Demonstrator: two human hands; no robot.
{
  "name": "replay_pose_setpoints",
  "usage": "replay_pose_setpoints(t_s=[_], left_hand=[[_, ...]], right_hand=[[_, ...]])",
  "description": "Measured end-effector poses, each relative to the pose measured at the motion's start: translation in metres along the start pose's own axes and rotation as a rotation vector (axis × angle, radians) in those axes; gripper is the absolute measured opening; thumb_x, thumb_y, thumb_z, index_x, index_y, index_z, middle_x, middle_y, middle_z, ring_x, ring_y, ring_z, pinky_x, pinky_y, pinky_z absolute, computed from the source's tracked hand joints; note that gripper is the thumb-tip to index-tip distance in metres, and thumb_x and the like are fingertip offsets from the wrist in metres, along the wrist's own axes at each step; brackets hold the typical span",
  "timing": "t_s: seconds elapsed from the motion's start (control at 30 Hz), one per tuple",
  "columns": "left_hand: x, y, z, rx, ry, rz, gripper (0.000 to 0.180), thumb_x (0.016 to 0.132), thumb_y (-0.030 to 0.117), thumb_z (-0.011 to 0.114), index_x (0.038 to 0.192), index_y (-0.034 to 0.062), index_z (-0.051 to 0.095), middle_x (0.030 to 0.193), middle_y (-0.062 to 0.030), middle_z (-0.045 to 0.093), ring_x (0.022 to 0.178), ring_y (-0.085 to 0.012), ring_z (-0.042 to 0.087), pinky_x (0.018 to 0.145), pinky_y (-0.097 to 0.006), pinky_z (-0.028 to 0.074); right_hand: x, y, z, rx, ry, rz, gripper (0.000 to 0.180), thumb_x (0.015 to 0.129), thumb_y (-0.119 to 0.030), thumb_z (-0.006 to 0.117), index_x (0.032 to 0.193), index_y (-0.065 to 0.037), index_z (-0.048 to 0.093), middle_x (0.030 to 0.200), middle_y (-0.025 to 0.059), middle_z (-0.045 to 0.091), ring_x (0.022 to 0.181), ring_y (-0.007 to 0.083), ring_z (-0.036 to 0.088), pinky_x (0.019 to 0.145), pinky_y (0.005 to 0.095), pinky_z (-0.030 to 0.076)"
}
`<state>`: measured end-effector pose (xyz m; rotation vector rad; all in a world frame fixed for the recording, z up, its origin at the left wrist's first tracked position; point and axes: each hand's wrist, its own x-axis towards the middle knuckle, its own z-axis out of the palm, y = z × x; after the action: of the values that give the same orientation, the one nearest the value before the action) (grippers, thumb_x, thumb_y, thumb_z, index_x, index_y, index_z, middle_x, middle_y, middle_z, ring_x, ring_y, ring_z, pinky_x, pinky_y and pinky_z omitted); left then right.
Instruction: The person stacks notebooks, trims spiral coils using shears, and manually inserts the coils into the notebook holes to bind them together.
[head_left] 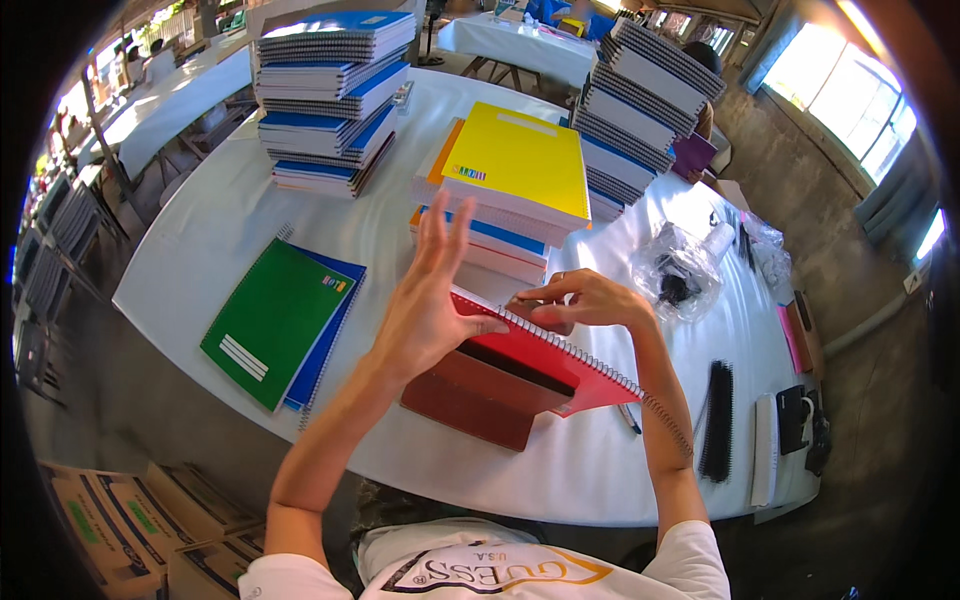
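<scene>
A red notebook (520,352) stands tilted on edge against a brown wooden stand (470,400) at the table's near side. A metal spiral coil (575,350) runs along its top edge, and a loose length hangs past the right corner, over my right forearm. My left hand (425,300) is at the notebook's left end, thumb against its near face, with long fingers stretched up and apart. My right hand (580,300) reaches over the top edge from the right. Its fingers are bent and closed at the coil; the fingertips are partly hidden.
A green notebook (275,320) lies on a blue one (330,330) at left. Yellow-topped books (520,160) stand ahead, between tall spiral notebook stacks (335,100) (645,110). At right are a clear plastic bag (680,270) and black coils (716,420). Cardboard boxes (130,530) sit lower left.
</scene>
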<state>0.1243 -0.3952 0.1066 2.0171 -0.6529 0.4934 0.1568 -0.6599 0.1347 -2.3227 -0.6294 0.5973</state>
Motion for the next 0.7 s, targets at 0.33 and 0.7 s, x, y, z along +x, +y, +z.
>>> replay_pose_setpoints(t_s=[0.33,0.7], left_hand=[[-0.028,-0.048,0.035,-0.843,0.065,-0.254,0.100,0.070,0.036,0.086,0.149,0.0033,0.034,0.143,-0.0226,0.047,0.139,-0.0271,0.038,0.112,-0.037,0.033],[-0.029,-0.047,0.034,-0.980,0.056,-0.206,0.101,0.075,0.032,0.083,0.153,0.0057,0.024,0.149,-0.0208,0.040,0.142,-0.0286,0.034,0.111,-0.036,0.032]], right_hand=[[0.001,0.021,-0.014,0.138,0.017,-0.325,0.053,0.091,-0.041,0.061,0.117,0.005,0.066,0.120,0.0190,0.066,0.113,0.0239,0.060,0.098,0.0342,0.043],[0.030,-0.011,-0.003,0.189,-0.033,-0.232,0.058,0.090,-0.045,0.057,0.124,0.001,0.064,0.120,0.0208,0.065,0.113,0.0268,0.059,0.096,0.0376,0.045]])
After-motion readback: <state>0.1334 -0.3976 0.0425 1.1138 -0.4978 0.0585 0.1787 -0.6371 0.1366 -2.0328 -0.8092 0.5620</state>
